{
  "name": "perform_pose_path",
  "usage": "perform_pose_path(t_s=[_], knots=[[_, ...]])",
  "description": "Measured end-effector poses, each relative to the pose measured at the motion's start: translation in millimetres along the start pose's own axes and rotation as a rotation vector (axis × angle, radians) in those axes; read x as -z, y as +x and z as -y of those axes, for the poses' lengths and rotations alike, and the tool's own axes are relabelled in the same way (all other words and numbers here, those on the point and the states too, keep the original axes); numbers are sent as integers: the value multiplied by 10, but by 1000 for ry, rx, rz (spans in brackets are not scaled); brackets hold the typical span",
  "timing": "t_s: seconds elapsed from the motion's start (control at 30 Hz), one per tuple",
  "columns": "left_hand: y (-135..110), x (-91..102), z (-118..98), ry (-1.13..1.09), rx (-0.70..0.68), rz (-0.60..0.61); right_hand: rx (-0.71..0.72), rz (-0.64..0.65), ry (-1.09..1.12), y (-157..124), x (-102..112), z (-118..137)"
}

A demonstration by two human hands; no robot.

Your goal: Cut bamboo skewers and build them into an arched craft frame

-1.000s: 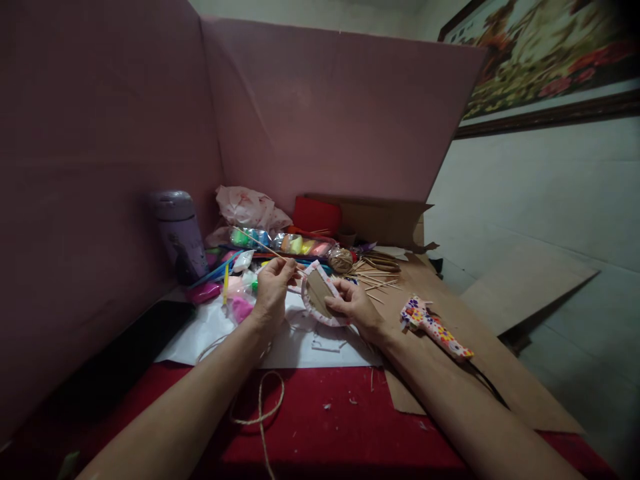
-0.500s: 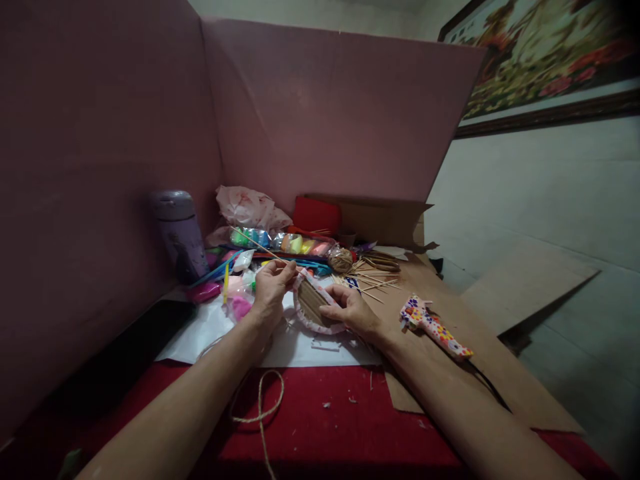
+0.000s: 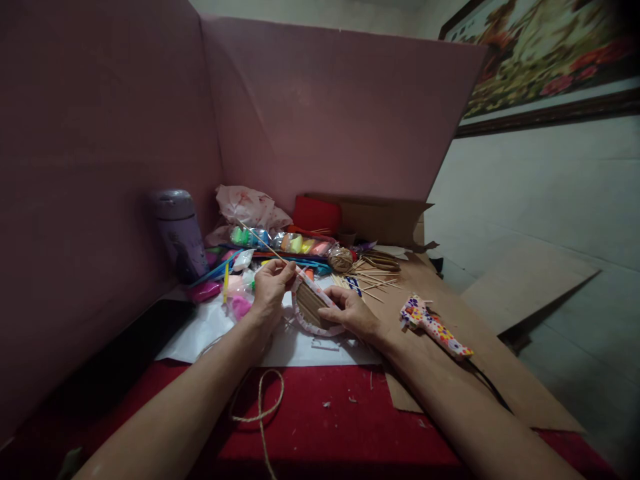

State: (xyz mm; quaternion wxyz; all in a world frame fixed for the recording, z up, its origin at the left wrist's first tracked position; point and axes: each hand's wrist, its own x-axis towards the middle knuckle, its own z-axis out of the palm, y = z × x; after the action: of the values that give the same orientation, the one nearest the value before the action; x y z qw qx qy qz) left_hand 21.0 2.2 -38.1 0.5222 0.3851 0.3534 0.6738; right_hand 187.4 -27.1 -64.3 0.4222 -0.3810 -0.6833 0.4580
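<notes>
Between finger and thumb, my left hand [image 3: 270, 288] pinches a thin wooden skewer [image 3: 262, 241], which slants up and away to the left. Its near end runs toward the straight edge of a half-round piece of corrugated cardboard [image 3: 309, 307]. White tape-like trim with pinkish marks borders that cardboard. My right hand [image 3: 354, 313] grips the cardboard on its right side, thumb lying over the face. Whether skewer and trim touch is hard to tell. Below lies a sheet of white paper [image 3: 200, 333] with a small white strip [image 3: 325, 345] on it.
A flower-patterned glue gun [image 3: 435, 328] lies on flat cardboard [image 3: 480, 373] at right. Behind my hands are loose skewers [image 3: 375, 283], a twine ball [image 3: 341, 259] and packs of coloured clay [image 3: 300, 244]. A purple bottle [image 3: 180, 237] stands left; loose twine [image 3: 261, 418] crosses the red cloth [image 3: 320, 427].
The skewer's far tip has risen a little and shifted right, so it slopes more steeply. The cardboard has turned slightly in my right hand. Both hands stay in nearly the same place.
</notes>
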Motion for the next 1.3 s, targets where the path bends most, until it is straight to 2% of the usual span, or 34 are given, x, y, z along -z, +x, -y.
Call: perform_pose_path(t_s=[0.83,1.3], knots=[[14,13,23,42,-30,42,-21,23,-17,-16,-9,40],[11,16,35,28,-8,48,-39,32,-24,-4,4,-25]])
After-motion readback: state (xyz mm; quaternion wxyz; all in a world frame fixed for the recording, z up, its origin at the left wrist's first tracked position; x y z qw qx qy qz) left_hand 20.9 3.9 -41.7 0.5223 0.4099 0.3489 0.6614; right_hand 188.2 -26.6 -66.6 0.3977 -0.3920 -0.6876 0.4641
